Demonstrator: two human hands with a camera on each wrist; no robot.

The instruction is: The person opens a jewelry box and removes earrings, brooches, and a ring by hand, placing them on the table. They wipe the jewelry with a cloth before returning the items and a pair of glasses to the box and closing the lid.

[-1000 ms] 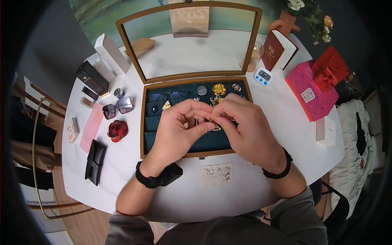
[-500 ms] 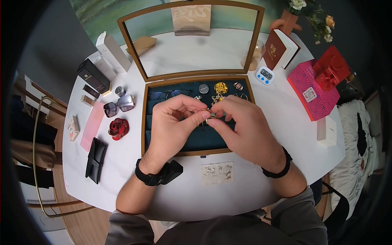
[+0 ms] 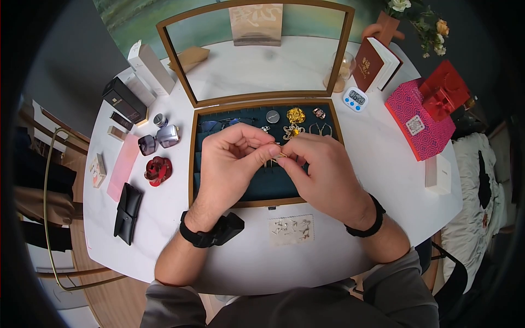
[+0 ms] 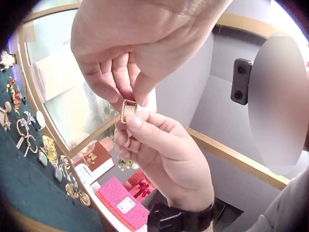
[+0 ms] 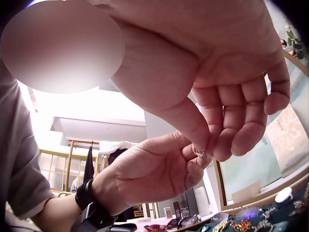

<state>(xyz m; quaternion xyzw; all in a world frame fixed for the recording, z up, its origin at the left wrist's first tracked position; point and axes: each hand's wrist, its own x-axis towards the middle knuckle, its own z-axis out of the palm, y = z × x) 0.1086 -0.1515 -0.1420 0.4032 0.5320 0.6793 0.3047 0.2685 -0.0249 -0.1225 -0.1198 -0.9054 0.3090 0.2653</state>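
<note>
left hand (image 3: 232, 164): pinching gold-rimmed piece (image 4: 129, 110) | right hand (image 3: 328, 169): pinching it too | piece: between both hands, above open case (image 3: 192, 164), back from its front edge | jewellery card (image 3: 276, 239): on table (image 3: 158, 229), near case's front edge

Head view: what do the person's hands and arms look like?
The left hand and right hand are ungloved. The left wristband is black and carries a blocky black device; the right wristband is black too. Grey sleeves stop well short of both wristbands.
</note>
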